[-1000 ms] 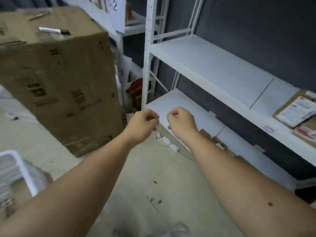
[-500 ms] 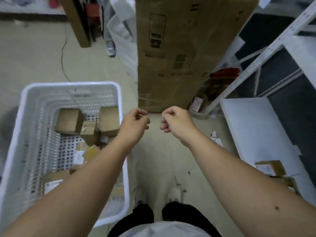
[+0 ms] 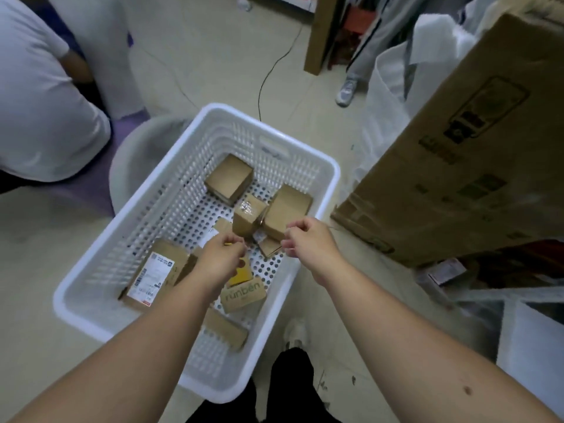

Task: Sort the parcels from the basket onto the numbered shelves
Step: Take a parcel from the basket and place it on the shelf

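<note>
Both curled fists, left hand (image 3: 222, 260) and right hand (image 3: 308, 243), had swung over perforated white plastic basket (image 3: 326, 175), empty-handed, brown cardboard parcels (image 3: 229, 179) beneath, tall carton (image 3: 457, 166) alongside.

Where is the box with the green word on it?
In the head view, the box with green lettering lies in the white basket, near its closer end, just beneath the left hand and beside a yellow parcel.
</note>
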